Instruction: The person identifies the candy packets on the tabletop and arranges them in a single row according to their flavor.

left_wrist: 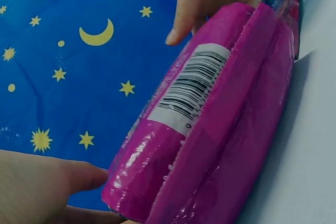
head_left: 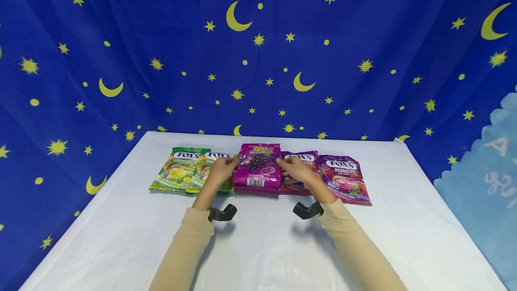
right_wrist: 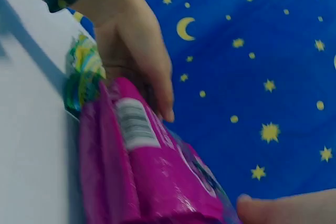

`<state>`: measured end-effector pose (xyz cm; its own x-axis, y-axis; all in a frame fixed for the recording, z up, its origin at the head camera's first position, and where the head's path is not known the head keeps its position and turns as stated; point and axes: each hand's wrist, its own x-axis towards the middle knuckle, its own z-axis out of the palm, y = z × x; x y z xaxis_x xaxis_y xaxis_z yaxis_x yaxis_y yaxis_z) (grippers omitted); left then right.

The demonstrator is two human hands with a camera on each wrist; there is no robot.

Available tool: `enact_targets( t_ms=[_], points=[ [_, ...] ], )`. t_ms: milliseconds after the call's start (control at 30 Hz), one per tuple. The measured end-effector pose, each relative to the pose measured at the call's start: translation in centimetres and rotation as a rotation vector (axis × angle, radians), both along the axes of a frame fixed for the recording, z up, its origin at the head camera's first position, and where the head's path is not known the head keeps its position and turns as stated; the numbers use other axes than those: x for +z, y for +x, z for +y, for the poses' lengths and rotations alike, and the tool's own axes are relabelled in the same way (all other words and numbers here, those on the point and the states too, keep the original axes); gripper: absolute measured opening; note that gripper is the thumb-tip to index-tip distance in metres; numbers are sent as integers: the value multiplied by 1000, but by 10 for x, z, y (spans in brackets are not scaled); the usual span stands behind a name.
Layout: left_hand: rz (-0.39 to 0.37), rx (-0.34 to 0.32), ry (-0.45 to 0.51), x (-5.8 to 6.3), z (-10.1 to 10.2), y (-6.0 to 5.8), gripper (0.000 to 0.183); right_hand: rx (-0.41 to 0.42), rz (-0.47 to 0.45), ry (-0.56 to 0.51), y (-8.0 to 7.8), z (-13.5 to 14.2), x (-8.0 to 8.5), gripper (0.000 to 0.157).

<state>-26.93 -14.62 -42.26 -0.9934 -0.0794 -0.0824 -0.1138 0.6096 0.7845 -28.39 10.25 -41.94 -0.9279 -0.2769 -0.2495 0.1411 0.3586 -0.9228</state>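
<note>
A purple-magenta candy bag (head_left: pixel 258 165) with a bunch of dark grapes and a barcode is held at its two sides. My left hand (head_left: pixel 221 173) grips its left side, thumb uppermost. On the opposite side my right hand (head_left: pixel 299 170) grips the edge, its thumb on top. In the left wrist view the bag (left_wrist: pixel 157 150) looks plump and tilted, with a magenta fold or second bag under it; I cannot tell which. The fingers beneath are mostly hidden. In the right wrist view, the left hand (right_wrist: pixel 134 40) is at the bag's far end.
Left of the held bag lie two green-yellow Fox's bags, an outer one (head_left: pixel 177 169) and an inner one (head_left: pixel 202 172), overlapping. To its right are a dark purple Fox's bag (head_left: pixel 307 158) and a Fox's Berries bag (head_left: pixel 345 178). A white table (head_left: pixel 258 246) meets a blue starry cloth (head_left: pixel 266 57).
</note>
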Motion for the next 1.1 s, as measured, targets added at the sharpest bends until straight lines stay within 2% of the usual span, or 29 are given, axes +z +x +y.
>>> enact_targets(
  t_ms=[133,300,500,800,1100],
  points=[
    [-33,-24,-16,-2,1,-1,49,74,-142,-96,-2,4,3,69],
    [-32,-25,-7,-1,4,0,50,96,-205,-173,1,4,3,75],
    [-3,33,75,-2,10,3,46,50,-195,-213,8,1,3,74],
    [38,125,268,-4,13,18,43,14,-132,-270,15,1,-1,71],
    [61,129,385,1,14,27,42,-54,-101,-312,21,2,-3,67]
  ],
)
